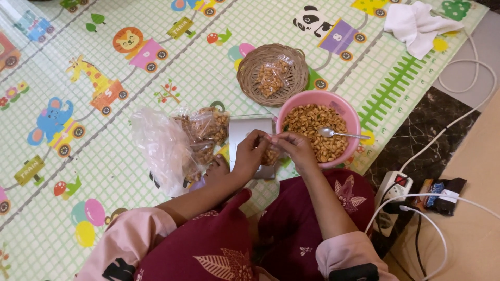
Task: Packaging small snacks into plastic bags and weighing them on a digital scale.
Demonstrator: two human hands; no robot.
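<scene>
My left hand (249,153) and my right hand (294,148) meet over a small clear bag of peanuts (270,156), both pinching its top. Beneath the hands lies a silver flat scale (245,130). Just right of my right hand stands a pink bowl (354,120) full of peanuts, with a metal spoon (338,134) resting in it. Left of my left hand lie filled peanut bags (208,127) and a heap of empty clear plastic bags (159,145).
A woven basket (250,65) holding one packed peanut bag (271,77) sits behind the bowl. A white cloth (416,23) lies at the back right. A power strip (393,190) with white cables and a dark snack wrapper (440,193) lie on the floor at right.
</scene>
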